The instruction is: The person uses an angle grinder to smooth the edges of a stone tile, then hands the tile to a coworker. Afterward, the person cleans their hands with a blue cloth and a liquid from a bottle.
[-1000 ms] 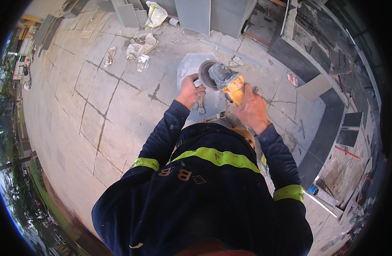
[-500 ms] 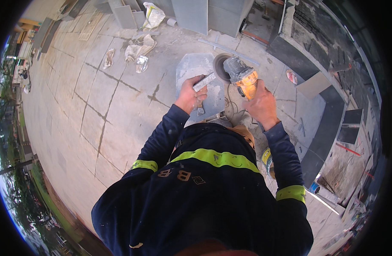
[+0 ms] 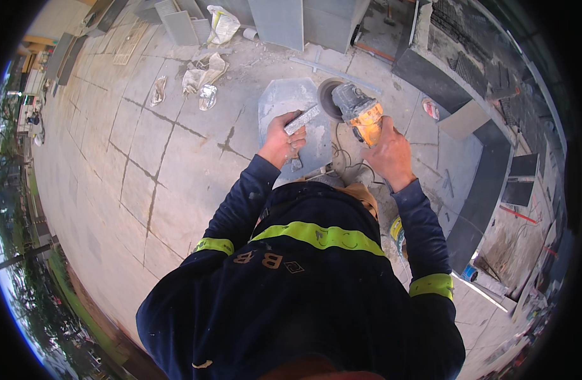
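My right hand [image 3: 390, 154] is wrapped round the yellow and grey body of an angle grinder [image 3: 362, 113]. Its round disc [image 3: 330, 100] points away to the left, close to the far end of a narrow speckled stone strip [image 3: 301, 120]. That strip is gripped in my left hand [image 3: 282, 140], fingers closed round its near part. Beneath both hands lies a dusty grey slab [image 3: 278, 95] with cut corners. A small dark-ended tool or scrap [image 3: 296, 164] shows just below my left fingers; I cannot make out its kind.
A cable [image 3: 345, 158] coils beside the slab, near my legs. A tub with a yellow label [image 3: 397, 233] stands by my right forearm. Crumpled sacking [image 3: 204, 73] lies ahead to the left, and large grey panels [image 3: 276, 25] lean at the back. Dark low walling [image 3: 474, 209] curves along the right.
The grinder's disc and the stone strip are slightly farther apart now, with a small gap between them. Both hands keep their hold. The view has shifted a little.
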A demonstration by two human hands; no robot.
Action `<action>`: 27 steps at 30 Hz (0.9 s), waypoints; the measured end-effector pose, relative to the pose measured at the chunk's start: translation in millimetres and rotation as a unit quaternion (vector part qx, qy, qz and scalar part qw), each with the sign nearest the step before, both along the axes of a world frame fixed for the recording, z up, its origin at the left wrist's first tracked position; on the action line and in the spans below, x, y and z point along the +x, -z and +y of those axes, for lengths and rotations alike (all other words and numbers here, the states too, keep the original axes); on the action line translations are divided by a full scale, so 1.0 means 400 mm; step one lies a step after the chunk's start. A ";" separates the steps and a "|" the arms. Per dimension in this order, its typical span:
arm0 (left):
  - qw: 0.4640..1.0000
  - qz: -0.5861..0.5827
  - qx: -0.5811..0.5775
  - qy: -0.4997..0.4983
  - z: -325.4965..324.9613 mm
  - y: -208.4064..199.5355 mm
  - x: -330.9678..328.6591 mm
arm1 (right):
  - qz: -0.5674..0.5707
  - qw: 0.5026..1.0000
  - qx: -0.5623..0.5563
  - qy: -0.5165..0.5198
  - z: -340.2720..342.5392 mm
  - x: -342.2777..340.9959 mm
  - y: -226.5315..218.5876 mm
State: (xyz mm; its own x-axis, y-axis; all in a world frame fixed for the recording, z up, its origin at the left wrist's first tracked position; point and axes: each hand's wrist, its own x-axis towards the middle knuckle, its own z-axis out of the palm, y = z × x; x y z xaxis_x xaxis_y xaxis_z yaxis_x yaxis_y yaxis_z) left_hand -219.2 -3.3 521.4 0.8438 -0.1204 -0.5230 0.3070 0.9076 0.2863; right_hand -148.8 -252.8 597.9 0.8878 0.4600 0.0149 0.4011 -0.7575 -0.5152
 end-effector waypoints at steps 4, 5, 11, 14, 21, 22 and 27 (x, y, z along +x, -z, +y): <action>1.000 0.024 -0.005 -0.010 -0.016 -0.024 0.011 | -0.004 1.000 0.002 -0.007 0.001 -0.003 0.000; 1.000 0.001 -0.007 0.003 -0.013 -0.016 0.003 | -0.004 1.000 0.001 0.000 0.001 -0.005 0.001; 0.999 -0.039 0.002 0.024 -0.011 0.004 -0.010 | 0.007 1.000 -0.001 0.015 0.000 -0.006 -0.006; 1.000 -0.023 0.008 0.015 -0.026 -0.008 0.002 | 0.013 1.000 0.002 0.014 0.002 -0.009 -0.011; 1.000 0.011 0.022 0.013 -0.034 -0.010 0.014 | 0.013 0.999 -0.011 0.027 0.002 -0.012 -0.019; 1.000 0.013 0.027 0.009 -0.040 -0.012 0.020 | 0.020 0.999 -0.009 0.024 0.000 -0.011 -0.022; 1.000 0.002 0.011 0.017 -0.039 0.000 0.013 | -0.009 0.999 -0.015 0.034 -0.015 -0.004 -0.003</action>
